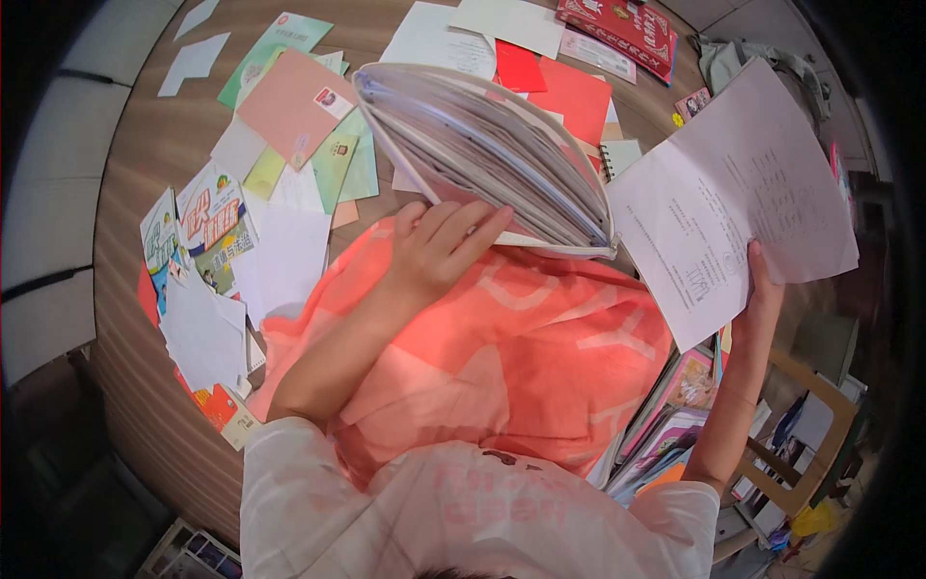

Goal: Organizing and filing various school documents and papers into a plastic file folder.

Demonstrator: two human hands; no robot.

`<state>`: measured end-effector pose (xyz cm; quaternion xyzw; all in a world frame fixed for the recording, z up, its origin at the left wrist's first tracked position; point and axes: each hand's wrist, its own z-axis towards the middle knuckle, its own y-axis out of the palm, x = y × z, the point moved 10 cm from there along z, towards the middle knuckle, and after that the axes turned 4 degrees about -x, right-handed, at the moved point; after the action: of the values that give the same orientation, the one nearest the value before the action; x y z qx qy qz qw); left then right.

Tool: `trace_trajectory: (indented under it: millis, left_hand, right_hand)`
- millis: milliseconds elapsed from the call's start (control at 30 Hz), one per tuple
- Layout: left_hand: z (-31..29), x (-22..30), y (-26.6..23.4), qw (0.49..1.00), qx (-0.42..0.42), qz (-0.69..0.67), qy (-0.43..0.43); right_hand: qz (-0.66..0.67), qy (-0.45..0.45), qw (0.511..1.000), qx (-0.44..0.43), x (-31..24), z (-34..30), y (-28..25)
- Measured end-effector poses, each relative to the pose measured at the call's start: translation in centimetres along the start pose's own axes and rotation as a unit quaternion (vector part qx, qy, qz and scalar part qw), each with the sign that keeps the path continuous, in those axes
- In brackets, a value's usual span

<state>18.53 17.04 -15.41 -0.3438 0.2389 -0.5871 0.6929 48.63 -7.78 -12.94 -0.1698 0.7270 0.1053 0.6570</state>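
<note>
1. The left hand grips the near rim of an open document folder, fingers bent over it, slightly apart.
2. This folder, packed with papers, overlaps the far side of a coral cloth.
3. The right hand pinches creased printed sheets, thumb on top, right of the folder.
4. Workbooks lie by the brown surface's left edge; a red book lies near its far right corner.

Pale folder, stuffed, gaping open, printed white paper alongside
</note>
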Motion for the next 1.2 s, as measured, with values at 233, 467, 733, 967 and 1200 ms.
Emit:
trace_trajectory:
  millis: [233,467,733,967,1200]
  left_hand:
    - [0.7,-0.6,0.5,0.992,-0.049,-0.092,-0.073]
    - [0.3,-0.8,0.4,0.992,-0.044,-0.096,-0.073]
    - [0.5,-1.1,-0.2,0.993,-0.009,-0.103,-0.051]
    - [4.9,-1.4,-1.1,0.981,-0.097,-0.164,-0.036]
    - [8.6,-1.4,2.3,0.969,-0.134,-0.207,0.004]
  right_hand:
    - [-0.006,-0.013,1.0,-0.003,-1.4,-1.0,1.0]
    - [0.029,-0.114,0.993,0.007,-7.1,-1.5,1.3]
    - [0.002,-0.099,0.995,0.016,-6.8,-2.1,3.8]
    - [0.086,0.147,0.979,-0.109,-0.2,2.4,0.2]
    - [0.007,0.361,0.921,-0.145,6.7,4.3,-1.5]
